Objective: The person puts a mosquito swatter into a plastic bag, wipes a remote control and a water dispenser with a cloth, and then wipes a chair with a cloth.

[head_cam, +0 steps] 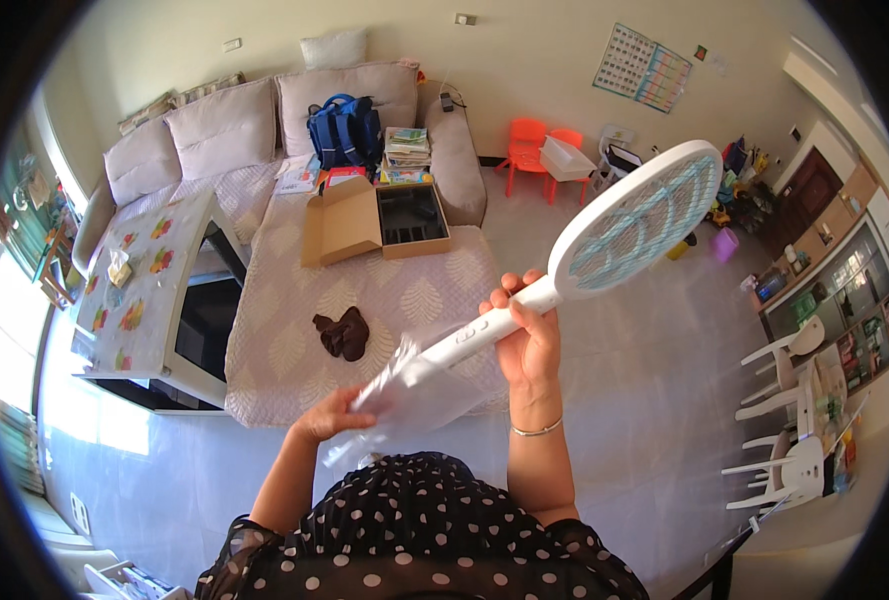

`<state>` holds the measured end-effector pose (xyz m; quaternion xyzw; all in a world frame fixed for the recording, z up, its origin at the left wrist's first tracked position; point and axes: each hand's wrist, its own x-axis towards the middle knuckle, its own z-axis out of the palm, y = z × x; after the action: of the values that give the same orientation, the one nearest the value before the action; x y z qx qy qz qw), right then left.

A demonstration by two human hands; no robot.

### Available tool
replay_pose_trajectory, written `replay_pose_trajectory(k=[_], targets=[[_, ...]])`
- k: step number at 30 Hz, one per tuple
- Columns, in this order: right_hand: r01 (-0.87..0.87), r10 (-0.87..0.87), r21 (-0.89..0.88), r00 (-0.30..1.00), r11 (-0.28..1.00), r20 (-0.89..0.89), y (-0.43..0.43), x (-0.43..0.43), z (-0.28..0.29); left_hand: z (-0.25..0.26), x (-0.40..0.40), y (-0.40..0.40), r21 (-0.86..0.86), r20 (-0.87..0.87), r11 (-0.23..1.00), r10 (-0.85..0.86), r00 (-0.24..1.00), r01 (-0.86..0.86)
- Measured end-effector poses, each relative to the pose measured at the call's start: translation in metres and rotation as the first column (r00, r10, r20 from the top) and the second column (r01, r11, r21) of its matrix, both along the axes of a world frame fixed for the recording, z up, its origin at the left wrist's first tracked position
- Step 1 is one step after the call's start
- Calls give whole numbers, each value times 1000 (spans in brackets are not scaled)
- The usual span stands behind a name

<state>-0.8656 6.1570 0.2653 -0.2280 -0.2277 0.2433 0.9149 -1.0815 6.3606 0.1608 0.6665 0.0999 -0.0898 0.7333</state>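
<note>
A white electric mosquito swatter [482,330] is held up at a slant before me, its mesh head to the upper right. My right hand [528,330] wraps the handle just below the head. Around the handle's lower end is a clear plastic bag [422,397], partly blurred. My left hand [335,416] grips that bag near the handle's butt, which the plastic partly hides. Beyond the hands, a crumpled dark brown cloth [343,334] lies on the quilted sofa cover [414,300].
An opened cardboard box [414,251] with a black insert sits on the sofa, near a blue backpack [344,131] and stacked books [407,148]. Left stands a table with a fruit-print cover [140,277]. Orange chairs [525,142] are at the wall; white chairs [801,461] stand right.
</note>
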Motion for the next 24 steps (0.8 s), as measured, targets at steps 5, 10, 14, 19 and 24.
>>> replay_pose_trajectory(k=[5, 10, 14, 19, 24], targets=[[-31, 30, -30, 999, 999, -36, -10, -18, -4, 2, 5, -35, 78, 116, 975, -215, 970, 207], [-61, 61, -26, 998, 998, -11, -20, -27, -10, 11, 11, -61, 3, 121, 990, -142, 982, 143], [-143, 143, 8, 989, 990, 26, -26, -28, -11, 23, 9, -75, 43, 215, 998, -48, 975, 40], [-166, 174, -96, 982, 981, 75, -23, -38, 0, 35, 10, -89, 292, 103, 949, -151, 983, 115], [266, -93, -479, 930, 837, 356, -13, -67, 18, 36, 8, -110, 295, 438, 925, 93, 894, -240]])
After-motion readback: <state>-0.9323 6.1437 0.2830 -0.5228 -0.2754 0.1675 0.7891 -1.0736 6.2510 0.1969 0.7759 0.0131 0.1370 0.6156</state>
